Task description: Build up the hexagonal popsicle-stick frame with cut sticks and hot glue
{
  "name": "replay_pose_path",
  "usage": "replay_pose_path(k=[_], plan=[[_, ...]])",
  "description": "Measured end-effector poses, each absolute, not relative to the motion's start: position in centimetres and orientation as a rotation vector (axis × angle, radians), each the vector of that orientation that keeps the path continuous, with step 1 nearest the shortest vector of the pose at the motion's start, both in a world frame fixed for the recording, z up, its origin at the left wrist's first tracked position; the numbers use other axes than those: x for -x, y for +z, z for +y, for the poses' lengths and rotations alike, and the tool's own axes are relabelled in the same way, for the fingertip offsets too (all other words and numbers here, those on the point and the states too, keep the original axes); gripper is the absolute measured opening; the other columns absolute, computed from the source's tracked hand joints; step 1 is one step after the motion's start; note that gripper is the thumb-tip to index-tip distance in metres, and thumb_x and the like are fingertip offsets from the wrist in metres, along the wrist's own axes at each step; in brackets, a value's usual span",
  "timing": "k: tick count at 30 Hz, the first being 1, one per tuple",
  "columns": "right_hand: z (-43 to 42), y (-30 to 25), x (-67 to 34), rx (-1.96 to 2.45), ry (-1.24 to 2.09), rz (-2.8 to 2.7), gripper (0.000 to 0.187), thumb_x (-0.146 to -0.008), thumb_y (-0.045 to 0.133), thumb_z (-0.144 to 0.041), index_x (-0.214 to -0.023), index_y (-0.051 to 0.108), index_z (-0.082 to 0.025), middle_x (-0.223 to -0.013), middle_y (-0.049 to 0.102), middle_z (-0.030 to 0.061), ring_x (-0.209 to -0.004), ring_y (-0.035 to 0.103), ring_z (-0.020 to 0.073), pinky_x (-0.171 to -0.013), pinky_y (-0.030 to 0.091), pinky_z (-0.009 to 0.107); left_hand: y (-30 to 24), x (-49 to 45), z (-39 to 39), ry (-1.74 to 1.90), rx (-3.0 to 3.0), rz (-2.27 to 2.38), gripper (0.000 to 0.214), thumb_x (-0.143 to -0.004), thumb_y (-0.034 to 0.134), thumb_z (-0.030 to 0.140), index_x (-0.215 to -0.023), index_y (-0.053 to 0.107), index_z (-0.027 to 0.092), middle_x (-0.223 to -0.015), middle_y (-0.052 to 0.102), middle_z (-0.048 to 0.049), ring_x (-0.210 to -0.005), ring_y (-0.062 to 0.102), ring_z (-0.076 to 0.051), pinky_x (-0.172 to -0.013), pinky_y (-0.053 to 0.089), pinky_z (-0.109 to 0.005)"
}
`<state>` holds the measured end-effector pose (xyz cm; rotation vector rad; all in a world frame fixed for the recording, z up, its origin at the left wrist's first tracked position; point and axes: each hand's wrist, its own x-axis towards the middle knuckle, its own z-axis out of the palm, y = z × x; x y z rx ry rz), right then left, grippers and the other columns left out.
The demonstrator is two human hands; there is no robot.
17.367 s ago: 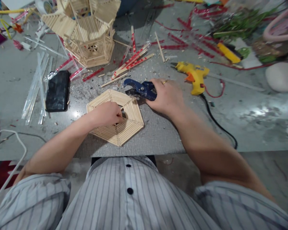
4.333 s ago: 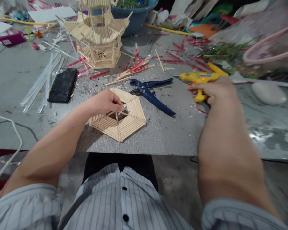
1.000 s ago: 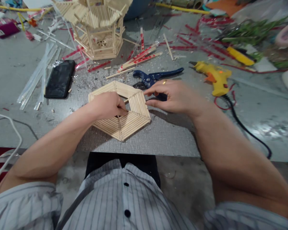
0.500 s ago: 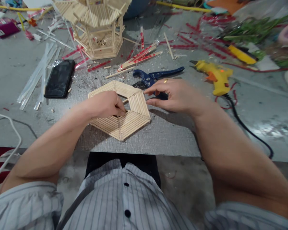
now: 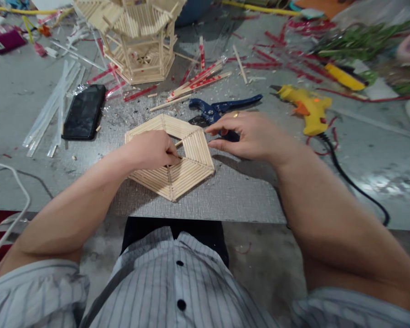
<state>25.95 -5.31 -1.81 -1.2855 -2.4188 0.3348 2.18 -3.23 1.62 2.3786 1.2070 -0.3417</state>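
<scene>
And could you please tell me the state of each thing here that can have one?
Hexagonal pale wooden-stick panel: flat, gap in centre
Blue cutter: lying down, handles spread
Yellow glue gun: on its side, orange light lit
Black rectangular phone: flat, screen dark
Pale wooden tiered model: upright, top out of frame

yellow glue gun set down on table, right hand moved beside the wooden hexagon

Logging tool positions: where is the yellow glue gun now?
In the head view, the yellow glue gun lies on the table at right, beyond the right hand and right of the blue cutter.
</scene>
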Motion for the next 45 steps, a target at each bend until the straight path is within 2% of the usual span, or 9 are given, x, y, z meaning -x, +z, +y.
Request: replay_pose_path(k=[17, 27, 45], plan=[[-5.29, -1.7, -25.83, 1.295, 0.362, -2.422, 0.026, -0.082, 0.056, -0.044, -0.1, 0.071, -0.032, -0.093, 0.07, 0.0043, -0.085, 0.063, 0.0242, -0.074, 0.047, 0.038, 1.7, -2.5, -3.32, -0.374, -2.402, 1.195, 0.034, -0.076, 0.051, 0.037, -0.095, 0.077, 0.025, -0.092, 0.075, -0.0013, -0.078, 0.063, -0.017, -0.067, 0.039, -0.026], [-5.33, -1.7, -25.75, 1.3, 0.344, -2.442, 0.033, -0.084, 0.054, -0.045, -0.103, 0.07, -0.024, -0.092, 0.069, 0.007, -0.085, 0.062, 0.0233, -0.075, 0.046, 0.037, 1.67, -2.62, -3.35, -0.376, -2.42, 1.194, 0.032, -0.077, 0.052, 0.038, -0.093, 0.077, 0.024, -0.087, 0.075, -0.0009, -0.075, 0.063, -0.016, -0.065, 0.038, -0.025], [-5.26, -1.83, -25.8, 1.287, 0.342, -2.445, 0.029, -0.084, 0.055, -0.043, -0.102, 0.07, -0.025, -0.094, 0.07, 0.0066, -0.087, 0.062, 0.0235, -0.075, 0.045, 0.037, 1.41, -2.58, -3.31, -0.348, -2.433, 1.201, 0.03, -0.075, 0.053, 0.034, -0.089, 0.077, 0.024, -0.087, 0.075, -0.0009, -0.073, 0.063, -0.015, -0.064, 0.038, -0.025]])
